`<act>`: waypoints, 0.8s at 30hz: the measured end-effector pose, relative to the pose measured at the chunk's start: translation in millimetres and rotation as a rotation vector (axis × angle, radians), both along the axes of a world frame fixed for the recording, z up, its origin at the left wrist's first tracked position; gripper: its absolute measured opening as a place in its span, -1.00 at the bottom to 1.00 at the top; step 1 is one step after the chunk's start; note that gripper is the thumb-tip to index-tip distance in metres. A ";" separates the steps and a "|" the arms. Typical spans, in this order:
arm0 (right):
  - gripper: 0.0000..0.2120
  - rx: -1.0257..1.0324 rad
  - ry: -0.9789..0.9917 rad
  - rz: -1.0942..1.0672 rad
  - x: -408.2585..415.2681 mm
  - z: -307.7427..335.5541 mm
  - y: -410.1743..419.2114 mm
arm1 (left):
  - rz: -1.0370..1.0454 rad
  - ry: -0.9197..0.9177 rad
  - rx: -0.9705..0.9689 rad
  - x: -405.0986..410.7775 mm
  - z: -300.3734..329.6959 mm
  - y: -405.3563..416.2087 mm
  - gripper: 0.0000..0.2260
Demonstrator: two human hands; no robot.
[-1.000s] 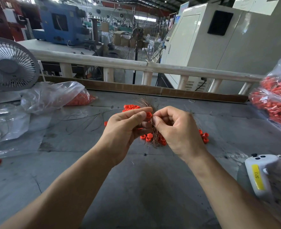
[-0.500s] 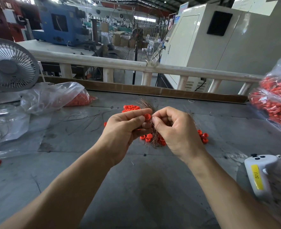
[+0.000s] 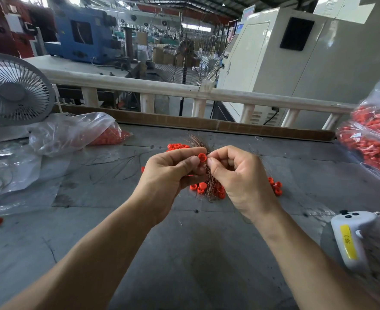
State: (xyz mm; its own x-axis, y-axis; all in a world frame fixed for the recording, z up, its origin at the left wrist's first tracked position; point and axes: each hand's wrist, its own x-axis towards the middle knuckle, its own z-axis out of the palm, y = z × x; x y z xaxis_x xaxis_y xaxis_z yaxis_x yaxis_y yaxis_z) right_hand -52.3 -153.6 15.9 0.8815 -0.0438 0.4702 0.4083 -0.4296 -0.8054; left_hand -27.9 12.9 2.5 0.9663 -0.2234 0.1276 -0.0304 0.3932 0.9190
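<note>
While left hand (image 3: 170, 175) pinches orange cap (image 3: 202, 157) between thumb and forefinger, right hand (image 3: 240, 175) at cap's 3 o'clock pinches strand from copper wire bundle (image 3: 209, 183), hanging at cap's 6 o'clock; loose caps (image 3: 197, 189) on table (image 3: 184, 253) beneath.

Cap (image 3: 202, 157): orange-red; wire bundle (image 3: 208, 183): copper. Table (image 3: 184, 253): grey. Handheld controller (image 3: 350, 238): white, with a yellow label; desk fan (image 3: 14, 90): white

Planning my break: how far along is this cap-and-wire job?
Likely done: the clear plastic bag packed with red pieces, at right. In hand: the left hand pinches one small red plastic cap; the right hand pinches at the thin copper wire bundle. Left: loose red caps scattered on the grey table.
</note>
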 end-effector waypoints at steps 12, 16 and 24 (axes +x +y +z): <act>-0.90 0.300 0.205 0.148 -3.7 4.7 5.0 | 0.013 -0.034 -0.034 1.2 -0.9 1.7 -0.84; -0.91 0.282 0.209 0.145 -6.2 5.5 4.1 | -0.011 -0.032 -0.037 -0.2 0.7 1.8 -0.83; -0.90 -0.019 0.007 -0.028 -0.4 2.3 -0.6 | 0.022 -0.053 0.042 2.2 -1.0 4.3 -0.82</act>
